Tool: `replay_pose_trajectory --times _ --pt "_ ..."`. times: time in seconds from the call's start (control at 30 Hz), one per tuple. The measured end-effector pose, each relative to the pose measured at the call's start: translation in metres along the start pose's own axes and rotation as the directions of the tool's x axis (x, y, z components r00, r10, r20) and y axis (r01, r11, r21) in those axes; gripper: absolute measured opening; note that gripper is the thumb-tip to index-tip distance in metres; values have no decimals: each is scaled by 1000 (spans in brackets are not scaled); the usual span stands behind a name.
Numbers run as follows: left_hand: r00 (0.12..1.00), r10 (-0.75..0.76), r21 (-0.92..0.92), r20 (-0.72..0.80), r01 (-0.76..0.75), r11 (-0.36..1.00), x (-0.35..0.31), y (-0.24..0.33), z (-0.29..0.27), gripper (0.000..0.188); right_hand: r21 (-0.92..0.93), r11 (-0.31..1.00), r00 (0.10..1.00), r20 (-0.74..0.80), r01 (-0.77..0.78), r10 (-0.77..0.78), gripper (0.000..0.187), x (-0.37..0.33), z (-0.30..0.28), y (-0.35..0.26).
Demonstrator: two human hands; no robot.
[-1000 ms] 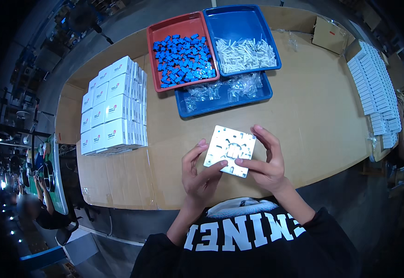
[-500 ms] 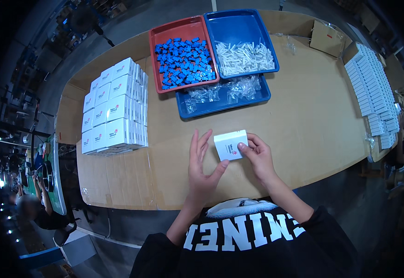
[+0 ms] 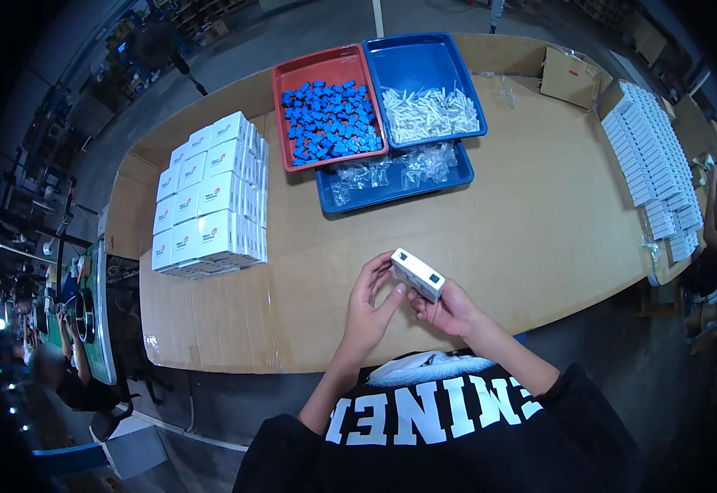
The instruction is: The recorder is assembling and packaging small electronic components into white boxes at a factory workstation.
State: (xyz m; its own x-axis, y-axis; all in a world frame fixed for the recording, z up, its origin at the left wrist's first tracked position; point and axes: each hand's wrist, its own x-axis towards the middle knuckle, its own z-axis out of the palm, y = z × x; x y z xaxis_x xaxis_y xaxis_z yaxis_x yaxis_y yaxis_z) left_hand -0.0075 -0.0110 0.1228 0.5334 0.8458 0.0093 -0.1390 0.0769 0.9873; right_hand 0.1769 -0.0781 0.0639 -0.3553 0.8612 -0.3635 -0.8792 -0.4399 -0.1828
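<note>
Held white case [image 3: 418, 277] up btwn both hands, over worktop [image 3: 531, 214], nr middle of its near edge, well in from L & R edges. Had it tipped on edge, narrow side facing up w/ dark slot nr each end. Ran long axis of that side on a slant, far-L to near-R, i.e. from L fingertips toward R palm. Had case right at both hands: just far-R of L hand [image 3: 367, 308], just far-L of R hand [image 3: 453, 311]. Judged R hand nearer, w/ fuller contact.

Clasped near-R end in R hand, w/ fingers curled in under it & palm alongside; couldn't see R thumb clearly. Bent L hand loosely about far-L end, w/ thumb & fingers parted, fingertips by far-L corner, thumb nr broad face. Couldn't tell if L tips pinched or only brushed.

Saw red tray [image 3: 317, 70] of blue parts [image 3: 330, 123] & blue tray [image 3: 416, 62] of white pieces [image 3: 428, 115] side by side toward far edge, overlapping lower blue tray [image 3: 395, 195] w/ clear bags [image 3: 428, 167]. Saw stack of white boxes [image 3: 211, 197] toward L edge, stacked white units [image 3: 650, 168] along R edge, cardboard piece [image 3: 570, 76] nr far-R corner.
</note>
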Motion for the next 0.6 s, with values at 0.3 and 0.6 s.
replay_pose_trajectory --times 0.3,0.6 --pt "996 86 -38 4 -86 996 -15 13 -6 32 -306 945 991 22 -119 132 78 -39 59 -5" --pt "966 221 220 -134 -189 957 -39 7 30 37 -791 465 834 101 398 -543 80 -55 31 32"
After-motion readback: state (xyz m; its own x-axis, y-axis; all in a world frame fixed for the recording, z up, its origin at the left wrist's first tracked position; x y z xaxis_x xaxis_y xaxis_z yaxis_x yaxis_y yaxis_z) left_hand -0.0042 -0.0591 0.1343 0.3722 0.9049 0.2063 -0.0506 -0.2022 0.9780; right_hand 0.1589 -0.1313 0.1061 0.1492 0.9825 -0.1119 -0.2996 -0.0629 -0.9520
